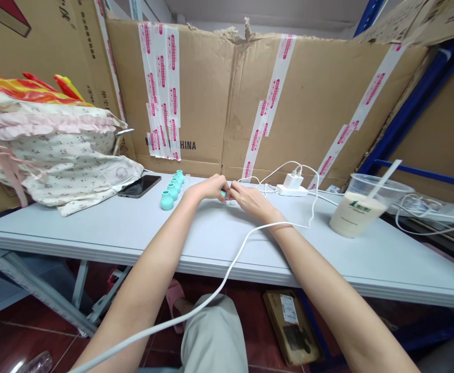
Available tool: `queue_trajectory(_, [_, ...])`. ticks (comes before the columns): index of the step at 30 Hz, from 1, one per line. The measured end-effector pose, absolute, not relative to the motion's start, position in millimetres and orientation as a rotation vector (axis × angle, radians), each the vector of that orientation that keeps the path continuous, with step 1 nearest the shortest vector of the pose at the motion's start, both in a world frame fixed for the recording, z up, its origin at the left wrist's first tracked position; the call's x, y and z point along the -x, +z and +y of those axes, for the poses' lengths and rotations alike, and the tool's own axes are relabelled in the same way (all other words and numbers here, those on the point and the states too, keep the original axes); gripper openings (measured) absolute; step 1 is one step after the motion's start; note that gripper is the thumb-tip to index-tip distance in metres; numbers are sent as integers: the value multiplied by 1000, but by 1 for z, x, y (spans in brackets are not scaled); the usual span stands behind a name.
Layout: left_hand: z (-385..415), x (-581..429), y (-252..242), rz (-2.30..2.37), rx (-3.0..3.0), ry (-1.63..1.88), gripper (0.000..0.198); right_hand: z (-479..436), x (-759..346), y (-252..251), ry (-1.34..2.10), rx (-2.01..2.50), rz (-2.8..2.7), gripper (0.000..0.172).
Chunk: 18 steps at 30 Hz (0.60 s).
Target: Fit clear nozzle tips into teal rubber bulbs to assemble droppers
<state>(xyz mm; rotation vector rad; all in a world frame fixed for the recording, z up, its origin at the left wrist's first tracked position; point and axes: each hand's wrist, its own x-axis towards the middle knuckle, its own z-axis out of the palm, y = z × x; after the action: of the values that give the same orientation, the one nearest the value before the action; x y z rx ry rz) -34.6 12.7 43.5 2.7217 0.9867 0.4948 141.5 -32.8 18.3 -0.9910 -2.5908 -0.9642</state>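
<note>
My left hand is closed around a small teal piece, mostly hidden by the fingers. Its colour matches the little vases, but its shape cannot be made out. Close against it, my right hand has its fingers pinched together at the same spot; what they grip, if anything, is hidden. Just below the fingertips a small pale piece lies on the grey table. Left of my left forearm stands a row of several small teal vases, round-bodied with narrow necks, running away from me.
A white cable crosses over my right forearm. At right stand a cup of milky drink with a straw, and a white charger on a power strip. A phone and floral cloth bag lie left. Cardboard walls the back.
</note>
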Motion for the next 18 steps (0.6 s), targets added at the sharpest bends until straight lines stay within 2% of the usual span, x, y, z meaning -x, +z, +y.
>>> queue_trajectory(7, [12, 39, 44, 1113, -2636, 600, 30, -27, -141, 18, -625, 1107, -2291, 20])
queue_trajectory(12, [14, 40, 49, 1213, -2571, 895, 35, -20, -156, 31, -415, 1101, -1904, 22])
queue_trajectory(18, [11, 38, 55, 1126, -2469, 1210, 34, -6, -172, 17, -340, 1302, -2207, 10])
